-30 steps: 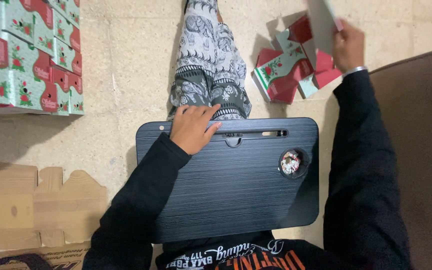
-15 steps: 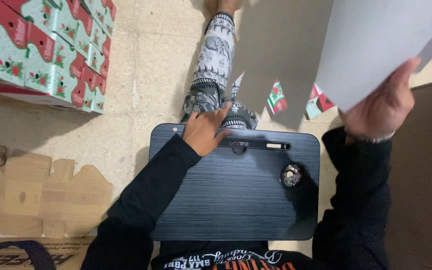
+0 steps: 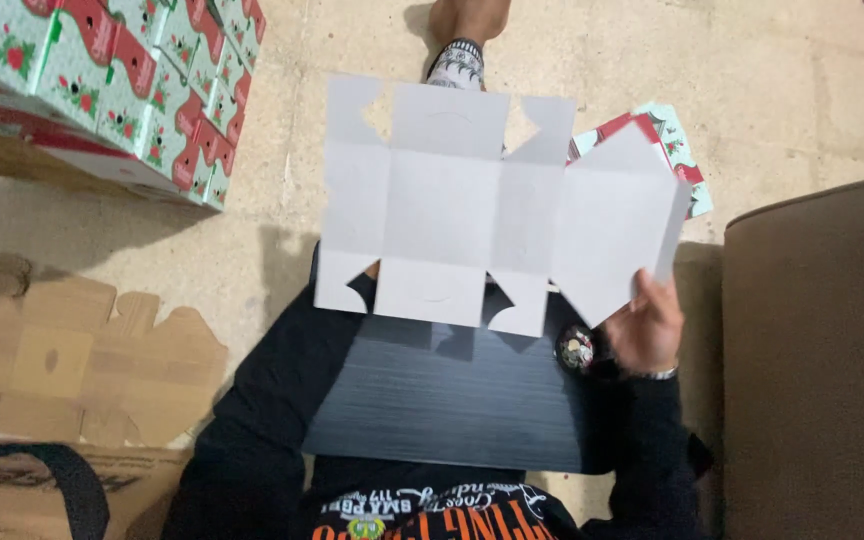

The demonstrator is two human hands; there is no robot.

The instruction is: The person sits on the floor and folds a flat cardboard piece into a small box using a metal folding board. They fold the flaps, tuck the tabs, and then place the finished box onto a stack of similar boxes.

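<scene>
Card blank (image 3: 452, 215): white, flat, die-cut with flaps and notches, held spread out above the lap tray and the outstretched leg, plain side up toward the camera.
Right hand (image 3: 644, 325): clamped on the lower right corner of the card blank, thumb over the edge, wrist with a thin band just below.
Left hand: hidden behind the card blank; grip impossible to tell, only the dark sleeve (image 3: 282, 400) seen running up under the lower left flap.
Hands, relative: well apart, one at each lower side of the sheet.
Lap tray (image 3: 452, 400): dark, ribbed top, lying across the lap below the card blank, upper part covered by the sheet and its shadow.
Round object (image 3: 574, 348): small, set in the right side of the lap tray, just beside the right hand, detail too small to tell.
Leg (image 3: 455, 62): patterned trouser cuff and bare foot stretched out on the floor, mostly covered by the card blank.
Printed blanks (image 3: 677, 150): red and pale green, lying on the floor behind the right edge of the sheet.
Stacked boxes (image 3: 122, 90): same red and green print, piled at the upper left on the floor.
Brown cardboard (image 3: 72, 360): flat cut-out pieces on the floor at the left.
Sofa (image 3: 817, 360): brown, along the right side.
Floor (image 3: 772, 70): pale stone tiles.
</scene>
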